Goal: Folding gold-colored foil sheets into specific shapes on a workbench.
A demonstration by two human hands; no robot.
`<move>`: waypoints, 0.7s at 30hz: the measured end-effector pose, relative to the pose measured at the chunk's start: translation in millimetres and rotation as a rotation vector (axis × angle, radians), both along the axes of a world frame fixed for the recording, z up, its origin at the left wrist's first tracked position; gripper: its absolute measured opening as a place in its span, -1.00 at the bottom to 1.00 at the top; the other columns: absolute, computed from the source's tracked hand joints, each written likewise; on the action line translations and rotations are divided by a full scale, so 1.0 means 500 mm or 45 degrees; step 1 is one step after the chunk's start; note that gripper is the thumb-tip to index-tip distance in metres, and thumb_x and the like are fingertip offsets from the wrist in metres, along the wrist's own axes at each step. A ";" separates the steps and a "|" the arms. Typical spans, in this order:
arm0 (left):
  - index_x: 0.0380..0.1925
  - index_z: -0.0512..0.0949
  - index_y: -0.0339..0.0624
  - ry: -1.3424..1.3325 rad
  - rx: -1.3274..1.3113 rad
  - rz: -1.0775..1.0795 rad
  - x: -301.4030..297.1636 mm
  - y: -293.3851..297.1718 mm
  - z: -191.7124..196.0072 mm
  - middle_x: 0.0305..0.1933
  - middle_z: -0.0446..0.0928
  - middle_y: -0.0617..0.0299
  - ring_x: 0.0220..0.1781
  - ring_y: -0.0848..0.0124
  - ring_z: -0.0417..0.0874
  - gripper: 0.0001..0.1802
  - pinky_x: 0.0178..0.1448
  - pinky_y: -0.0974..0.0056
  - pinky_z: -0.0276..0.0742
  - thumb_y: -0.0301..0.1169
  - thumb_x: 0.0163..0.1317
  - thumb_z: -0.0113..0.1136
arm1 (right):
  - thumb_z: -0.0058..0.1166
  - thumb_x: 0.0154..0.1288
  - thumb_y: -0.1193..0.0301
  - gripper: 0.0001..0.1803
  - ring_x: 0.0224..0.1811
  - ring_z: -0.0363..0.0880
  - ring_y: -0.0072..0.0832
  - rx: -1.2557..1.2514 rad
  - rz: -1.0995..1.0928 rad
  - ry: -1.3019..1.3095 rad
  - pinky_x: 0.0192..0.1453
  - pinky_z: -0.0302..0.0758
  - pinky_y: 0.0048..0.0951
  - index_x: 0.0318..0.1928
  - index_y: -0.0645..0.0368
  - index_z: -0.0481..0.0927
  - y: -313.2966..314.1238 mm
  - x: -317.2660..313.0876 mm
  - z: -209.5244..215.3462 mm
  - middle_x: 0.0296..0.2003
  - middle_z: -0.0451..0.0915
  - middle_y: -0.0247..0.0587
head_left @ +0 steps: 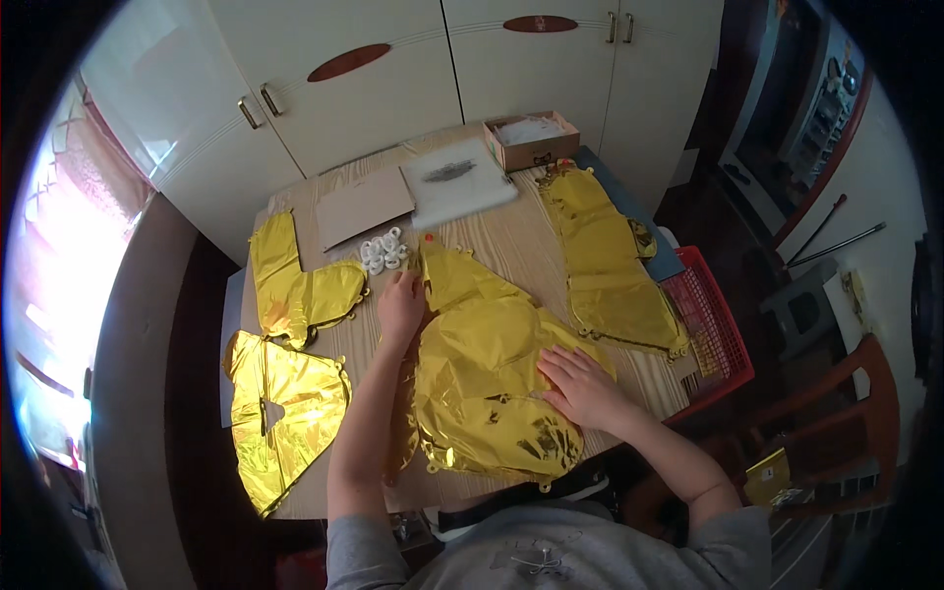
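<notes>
Fingers slightly apart, the right hand point(585, 391) lay on the large gold foil piece point(480, 349) at the near middle of the table point(516, 254); whether the left hand point(400, 309), at its left edge, gripped it I couldn't tell.

Gray tee point(654, 553), short slvs. point(364, 551), lt. chest print point(540, 562), bare forearms point(362, 423), bare fingers point(559, 363)

I count on remote feed: one left hand point(400, 303), one right hand point(580, 386), at least four gold foil pieces point(480, 359), one cardboard box point(536, 154), one red basket point(726, 329), four cabinet handles point(269, 100).
</notes>
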State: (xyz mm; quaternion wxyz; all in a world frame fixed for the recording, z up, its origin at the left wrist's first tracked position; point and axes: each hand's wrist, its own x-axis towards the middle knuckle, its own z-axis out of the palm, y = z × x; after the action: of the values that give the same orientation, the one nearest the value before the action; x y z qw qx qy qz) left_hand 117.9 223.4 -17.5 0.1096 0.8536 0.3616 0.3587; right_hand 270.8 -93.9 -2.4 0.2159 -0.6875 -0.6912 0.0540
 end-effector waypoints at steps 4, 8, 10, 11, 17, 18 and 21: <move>-0.22 0.60 -0.22 -0.252 -0.189 -0.185 -0.021 -0.025 0.045 -0.31 0.57 0.03 -0.33 0.08 0.62 -0.85 -0.25 0.14 0.52 -0.50 0.22 0.13 | 0.17 0.24 0.16 -0.47 0.18 0.38 -0.13 0.030 -0.045 0.067 0.25 0.32 -0.10 0.09 0.27 0.46 -0.033 -0.028 0.037 0.08 0.45 -0.03; -0.17 0.62 -0.24 -0.234 -0.146 -0.153 -0.041 -0.008 0.012 -0.28 0.61 0.02 -0.41 0.24 0.64 -0.81 -0.27 0.23 0.54 -0.46 0.24 0.16 | 0.26 0.17 0.09 -0.38 0.09 0.38 -0.13 -0.175 -0.072 0.108 0.19 0.32 -0.13 0.13 0.18 0.45 -0.057 -0.078 0.059 0.01 0.41 -0.06; -0.17 0.62 -0.24 -0.127 -0.157 -0.088 -0.048 -0.006 0.000 -0.28 0.62 0.04 -0.41 0.28 0.64 -0.81 -0.28 0.24 0.53 -0.47 0.23 0.16 | 0.30 0.12 0.10 -0.36 0.05 0.41 -0.11 -0.207 -0.118 0.151 0.18 0.32 -0.12 0.14 0.14 0.43 -0.059 -0.089 0.058 0.00 0.39 -0.06; -0.17 0.62 -0.24 -0.118 -0.156 -0.084 -0.051 0.005 -0.027 -0.29 0.62 0.04 -0.41 0.28 0.64 -0.81 -0.28 0.24 0.52 -0.47 0.23 0.16 | 0.31 0.11 0.12 -0.36 0.02 0.44 -0.12 -0.256 -0.138 0.173 0.16 0.33 -0.13 0.15 0.12 0.43 -0.060 -0.091 0.057 -0.02 0.42 -0.07; -0.09 0.59 -0.19 -0.109 -0.325 -0.075 -0.046 -0.003 -0.037 -0.36 0.61 0.03 -0.39 0.25 0.65 -0.74 -0.27 0.26 0.52 -0.44 0.20 0.18 | 0.30 0.12 0.21 -0.47 -0.17 0.57 -0.21 -0.264 -0.143 0.204 0.01 0.33 -0.23 0.07 0.09 0.46 -0.068 -0.101 0.046 -0.27 0.59 -0.20; -0.08 0.59 -0.18 -0.096 -0.356 -0.066 -0.044 -0.009 -0.033 -0.37 0.61 0.03 -0.38 0.25 0.65 -0.72 -0.27 0.26 0.53 -0.44 0.20 0.18 | 0.29 0.14 0.24 -0.52 -0.17 0.59 -0.24 -0.299 -0.140 0.200 -0.03 0.32 -0.24 0.03 0.10 0.47 -0.070 -0.101 0.046 -0.29 0.61 -0.21; -0.11 0.60 -0.09 -0.051 -0.387 -0.040 -0.043 -0.026 -0.017 -0.32 0.60 0.04 -0.31 0.09 0.64 -0.74 -0.19 0.12 0.54 -0.37 0.18 0.19 | 0.24 0.17 0.33 -0.65 -0.18 0.61 -0.27 -0.305 -0.121 0.211 -0.07 0.35 -0.25 -0.06 0.12 0.49 -0.070 -0.102 0.067 -0.31 0.62 -0.22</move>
State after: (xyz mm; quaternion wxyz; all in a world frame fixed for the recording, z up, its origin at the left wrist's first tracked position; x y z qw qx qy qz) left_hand 96.3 210.6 -26.2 0.2502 0.8255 0.3960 0.3149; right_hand 219.9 -128.8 31.0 0.1911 -0.7336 -0.6262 0.1824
